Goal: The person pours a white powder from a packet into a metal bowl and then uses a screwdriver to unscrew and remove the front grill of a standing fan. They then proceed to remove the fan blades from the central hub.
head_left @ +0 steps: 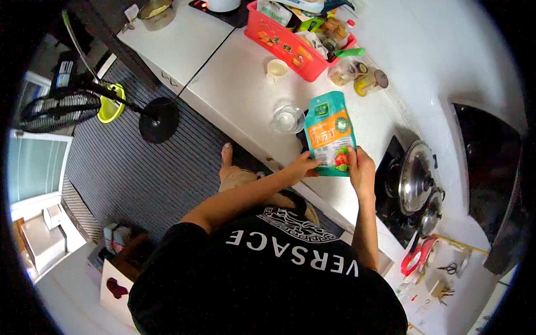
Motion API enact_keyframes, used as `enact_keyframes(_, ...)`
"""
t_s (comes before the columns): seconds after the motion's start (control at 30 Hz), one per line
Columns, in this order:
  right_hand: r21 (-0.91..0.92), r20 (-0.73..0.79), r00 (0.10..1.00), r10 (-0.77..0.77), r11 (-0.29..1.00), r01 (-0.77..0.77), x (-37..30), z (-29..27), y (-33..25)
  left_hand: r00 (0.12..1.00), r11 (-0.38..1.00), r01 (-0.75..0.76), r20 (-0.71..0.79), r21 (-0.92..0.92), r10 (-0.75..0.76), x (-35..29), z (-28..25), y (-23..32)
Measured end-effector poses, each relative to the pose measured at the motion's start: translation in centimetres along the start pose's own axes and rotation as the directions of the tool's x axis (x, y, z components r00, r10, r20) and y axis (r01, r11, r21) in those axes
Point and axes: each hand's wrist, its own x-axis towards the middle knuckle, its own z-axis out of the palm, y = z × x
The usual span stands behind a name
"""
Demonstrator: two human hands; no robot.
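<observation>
A teal and orange pouch (330, 137) is held over the white counter's near edge, its printed face turned up. My left hand (302, 168) grips its lower left corner. On the lower right edge my right hand (362, 165) is closed, with the thumb lying on the front. Beyond the pouch's left side stands a clear glass jug (287, 119) that looks to have water in it. A pale cup (276, 71) sits farther back on the counter. Something dark lies partly hidden behind the pouch, next to the jug.
A red basket (287, 53) full of packages stands at the back, with two jars (370, 82) beside it. To the right, a lidded pan (416, 177) rests on a black stove. A metal pot (156, 14) is far left; a black fan (159, 120) stands on the floor.
</observation>
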Motion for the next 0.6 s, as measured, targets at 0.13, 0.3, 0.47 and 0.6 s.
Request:
enact_keyframes(0.13, -0.211, 0.037, 0.988, -0.152, 0.965, 0.157, 1.1, 0.7, 0.6, 0.994, 1.0, -0.002, -0.111, 0.022, 0.004, 0.0, 0.2, -2.3)
enact_keyframes(0.3, -0.273, 0.101, 0.982, -0.16, 0.945, 0.182, 2.5, 2.7, -0.1, 0.979, 0.999, -0.004, -0.206, -0.037, -0.004, -0.3, -0.7, -2.4)
enact_keyframes(0.47, -0.325, 0.157, 0.972, -0.174, 0.921, 0.217, 4.3, 3.1, -0.7, 0.975, 1.0, 0.007, -0.221, 0.007, -0.005, 0.3, -0.8, -1.8)
enact_keyframes(0.6, -0.378, 0.199, 0.962, -0.187, 0.891, 0.251, 5.2, 3.8, -0.9, 0.964, 0.999, 0.031, -0.265, -0.013, -0.033, -0.4, -0.6, -0.7)
